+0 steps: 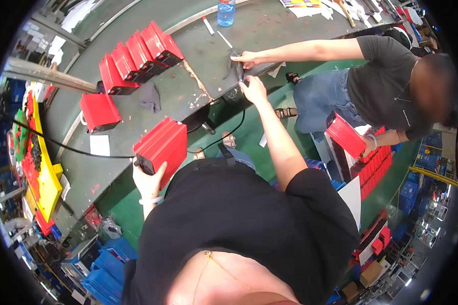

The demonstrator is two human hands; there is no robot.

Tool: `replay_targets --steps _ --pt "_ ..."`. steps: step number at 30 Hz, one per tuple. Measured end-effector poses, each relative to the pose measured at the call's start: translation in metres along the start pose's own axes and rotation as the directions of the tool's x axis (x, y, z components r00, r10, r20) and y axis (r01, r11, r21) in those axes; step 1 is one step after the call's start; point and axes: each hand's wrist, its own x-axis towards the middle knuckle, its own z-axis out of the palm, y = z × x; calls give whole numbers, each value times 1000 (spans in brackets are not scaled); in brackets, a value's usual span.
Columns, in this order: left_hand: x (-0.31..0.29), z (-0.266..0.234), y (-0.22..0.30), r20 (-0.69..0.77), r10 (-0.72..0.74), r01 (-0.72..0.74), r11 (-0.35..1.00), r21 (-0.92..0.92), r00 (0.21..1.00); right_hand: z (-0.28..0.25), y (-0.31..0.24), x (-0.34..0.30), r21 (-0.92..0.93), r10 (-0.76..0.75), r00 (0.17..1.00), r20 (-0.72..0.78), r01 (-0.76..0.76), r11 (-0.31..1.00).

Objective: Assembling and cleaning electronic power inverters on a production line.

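My left hand [148,182] grips a red metal box with ribbed sides and a dark end [163,147], held tilted at the near side of the bench. My right hand [254,90] stretches out to the far right. Its fingers close on the lower end of a slim dark tool with a black grip [239,66]; its exact kind is unclear. A co-worker's hand [248,59] holds the same tool higher up. On the bench, several matching red boxes [132,58] stand in a slanting row, with another red box [100,112] nearer to me.
A dark cloth [149,97] and a white paper [99,145] lie on the worn bench [188,112]. A black cable [61,145] crosses at the left. A bottle of blue liquid [226,12] stands far back. At right, the co-worker [387,81] holds another red box [345,134] above stacked ones.
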Motion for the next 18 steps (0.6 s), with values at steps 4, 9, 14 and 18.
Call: replay_targets --steps 4,9,14,18 --pt "1 3 -8 -28 -16 18 997 75 999 31 -2 37 -66 141 986 -91 -147 987" --pt "-4 7 -10 -44 -81 84 994 73 996 66 -11 59 80 178 945 -274 -162 984" --pt "12 9 -8 86 -93 90 995 42 992 20 -21 24 495 177 983 51 -179 850" --pt "27 14 -6 185 -51 45 998 37 981 -1 -28 -15 762 -24 965 262 -192 619"
